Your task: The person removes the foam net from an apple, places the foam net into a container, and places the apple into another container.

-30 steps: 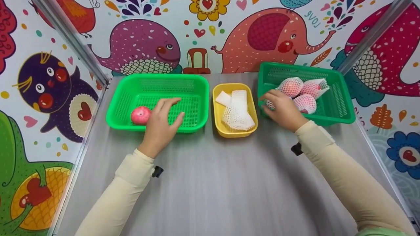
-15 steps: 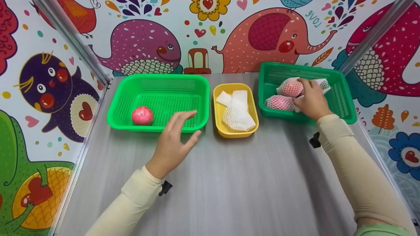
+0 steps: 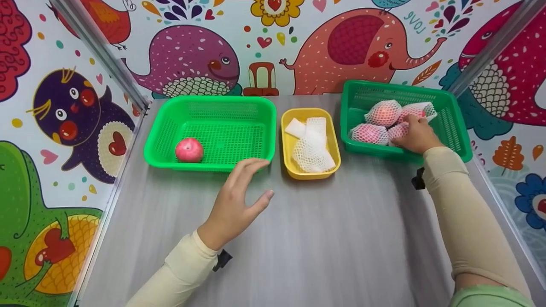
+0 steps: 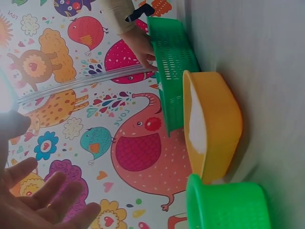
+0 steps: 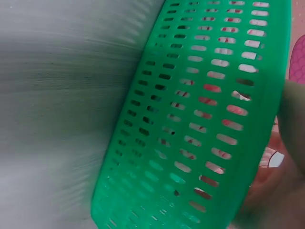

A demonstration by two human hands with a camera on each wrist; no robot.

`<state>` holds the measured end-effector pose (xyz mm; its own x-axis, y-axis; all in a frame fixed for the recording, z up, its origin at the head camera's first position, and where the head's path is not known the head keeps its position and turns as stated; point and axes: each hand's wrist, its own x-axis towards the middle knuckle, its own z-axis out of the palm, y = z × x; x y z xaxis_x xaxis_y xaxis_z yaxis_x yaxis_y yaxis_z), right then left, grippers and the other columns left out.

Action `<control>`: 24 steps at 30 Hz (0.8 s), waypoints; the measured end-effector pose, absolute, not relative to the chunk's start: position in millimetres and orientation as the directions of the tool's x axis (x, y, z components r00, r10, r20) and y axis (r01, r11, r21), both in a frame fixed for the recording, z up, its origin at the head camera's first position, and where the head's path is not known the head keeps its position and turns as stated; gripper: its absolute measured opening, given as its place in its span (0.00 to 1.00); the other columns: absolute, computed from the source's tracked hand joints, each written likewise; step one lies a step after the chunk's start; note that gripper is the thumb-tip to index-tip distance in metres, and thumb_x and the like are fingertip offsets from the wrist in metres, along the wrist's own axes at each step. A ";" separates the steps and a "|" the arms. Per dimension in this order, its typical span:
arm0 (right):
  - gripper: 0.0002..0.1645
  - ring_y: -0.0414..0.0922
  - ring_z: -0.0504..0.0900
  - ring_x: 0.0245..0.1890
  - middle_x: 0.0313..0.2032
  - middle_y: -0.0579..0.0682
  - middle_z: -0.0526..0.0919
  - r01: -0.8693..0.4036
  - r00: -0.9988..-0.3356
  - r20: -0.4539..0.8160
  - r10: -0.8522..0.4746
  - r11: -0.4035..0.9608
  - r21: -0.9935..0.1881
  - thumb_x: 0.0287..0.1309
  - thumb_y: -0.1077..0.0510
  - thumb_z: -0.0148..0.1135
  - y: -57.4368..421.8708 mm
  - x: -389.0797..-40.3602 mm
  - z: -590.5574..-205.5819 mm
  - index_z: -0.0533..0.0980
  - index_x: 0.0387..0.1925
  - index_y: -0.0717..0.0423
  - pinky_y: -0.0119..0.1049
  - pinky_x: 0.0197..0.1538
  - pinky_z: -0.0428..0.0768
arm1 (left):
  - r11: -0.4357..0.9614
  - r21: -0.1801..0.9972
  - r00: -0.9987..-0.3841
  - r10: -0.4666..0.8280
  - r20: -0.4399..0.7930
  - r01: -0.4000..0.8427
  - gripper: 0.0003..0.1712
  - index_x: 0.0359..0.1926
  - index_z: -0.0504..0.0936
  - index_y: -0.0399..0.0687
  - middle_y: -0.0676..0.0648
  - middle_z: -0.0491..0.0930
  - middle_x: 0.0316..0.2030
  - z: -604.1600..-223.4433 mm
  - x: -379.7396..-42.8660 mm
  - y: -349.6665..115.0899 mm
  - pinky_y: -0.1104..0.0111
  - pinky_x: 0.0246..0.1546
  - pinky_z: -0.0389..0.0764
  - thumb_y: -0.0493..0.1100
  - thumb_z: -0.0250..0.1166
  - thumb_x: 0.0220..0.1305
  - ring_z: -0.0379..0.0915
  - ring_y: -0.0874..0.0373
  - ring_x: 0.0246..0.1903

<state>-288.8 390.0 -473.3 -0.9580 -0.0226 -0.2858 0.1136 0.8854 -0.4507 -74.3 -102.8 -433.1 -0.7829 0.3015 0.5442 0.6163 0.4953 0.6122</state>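
My right hand (image 3: 418, 134) reaches into the dark green basket (image 3: 463, 140) at the right. Its thumb and fingers grip a pinkish apple (image 3: 397, 131) in white foam netting, partly covered by the hand. Around it lie other netted apples: one at the left (image 3: 369, 134), one behind (image 3: 383, 113), and one at the back right (image 3: 411, 111). The right wrist view shows mostly the basket's slotted wall (image 5: 190, 114). My left hand (image 3: 232, 202), fingers spread and holding nothing, hovers before the light green basket (image 3: 213, 167), which contains one bare pinkish-red apple (image 3: 189, 150).
A yellow tray (image 3: 286, 155) with white foam net sleeves (image 3: 313, 149) stands between the two baskets. The grey table (image 3: 315, 238) extends in front. Patterned walls (image 3: 264, 25) with metal corner posts (image 3: 102, 55) enclose the back and sides.
My right hand has moved rightward from the left netted apple to the one at the front of the dark green basket. My left hand has drawn back, rightward and nearer, from the light green basket.
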 end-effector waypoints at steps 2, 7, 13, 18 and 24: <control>0.53 0.75 0.61 0.60 0.65 0.79 0.51 0.113 -0.952 -0.303 -0.031 0.889 -0.444 0.59 0.42 0.71 392.0 -290.1 -475.7 0.54 0.71 0.63 0.75 0.59 0.59 | 0.496 0.621 -0.791 0.309 0.528 0.607 0.34 0.70 0.68 0.52 0.53 0.65 0.66 -438.2 -77.2 -99.2 0.59 0.65 0.67 0.46 0.69 0.66 0.61 0.58 0.67; 0.53 0.74 0.59 0.62 0.66 0.79 0.51 0.125 -0.941 -0.336 -0.039 0.884 -0.451 0.58 0.43 0.72 393.2 -294.7 -479.2 0.54 0.71 0.65 0.75 0.61 0.56 | 0.504 0.638 -0.812 0.320 0.489 0.583 0.36 0.72 0.66 0.55 0.48 0.65 0.67 -452.8 -87.3 -90.8 0.58 0.66 0.67 0.45 0.69 0.65 0.60 0.57 0.68; 0.52 0.70 0.62 0.62 0.65 0.74 0.60 0.137 -0.937 -0.346 -0.048 0.861 -0.491 0.58 0.45 0.72 393.6 -298.0 -481.1 0.56 0.72 0.63 0.73 0.62 0.59 | 0.511 0.653 -0.829 0.320 0.459 0.558 0.35 0.72 0.66 0.54 0.47 0.64 0.68 -465.2 -100.7 -82.7 0.57 0.66 0.67 0.48 0.68 0.67 0.59 0.55 0.68; 0.51 0.69 0.64 0.59 0.63 0.73 0.63 0.116 -0.951 -0.306 -0.047 0.861 -0.495 0.57 0.44 0.73 395.2 -298.6 -479.9 0.58 0.71 0.63 0.72 0.61 0.62 | 0.511 0.656 -0.830 0.313 0.461 0.556 0.35 0.71 0.67 0.54 0.48 0.64 0.68 -470.7 -111.0 -79.2 0.58 0.66 0.66 0.49 0.67 0.67 0.58 0.57 0.69; 0.55 0.70 0.63 0.60 0.65 0.74 0.61 0.106 -0.962 -0.272 -0.039 0.861 -0.498 0.55 0.40 0.73 395.8 -287.7 -463.7 0.56 0.74 0.59 0.75 0.59 0.62 | 0.546 0.653 -0.851 0.295 0.436 0.524 0.34 0.72 0.67 0.56 0.52 0.62 0.69 -473.6 -118.1 -80.2 0.60 0.66 0.65 0.55 0.65 0.68 0.55 0.61 0.69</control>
